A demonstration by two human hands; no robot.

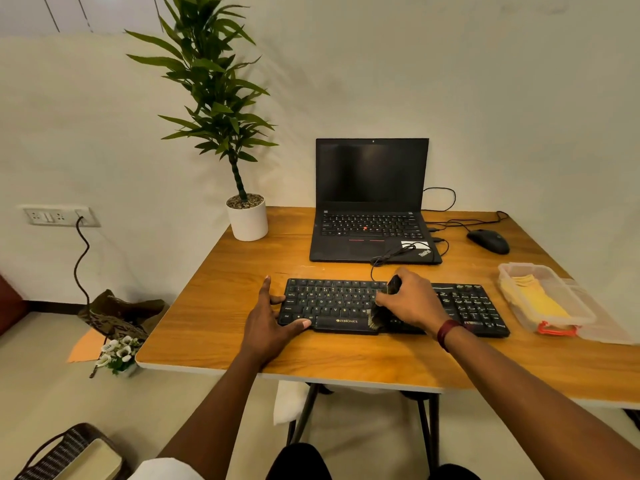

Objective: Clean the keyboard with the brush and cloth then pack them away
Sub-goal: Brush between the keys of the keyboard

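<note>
Cloth (535,296) lies in clear tub (519,266); right hand (412,299) grips brush (376,317), left hand (268,317) spread against keyboard (332,303)

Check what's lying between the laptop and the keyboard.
Head view: a bundled black cable drapes off the laptop front edge and runs down toward the keyboard. Otherwise bare wooden table.

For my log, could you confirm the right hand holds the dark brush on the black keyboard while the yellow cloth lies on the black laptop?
No: the head view shows the yellow cloth in the clear plastic box, not on the laptop. The right hand does hold the dark brush on the black keyboard.
</note>
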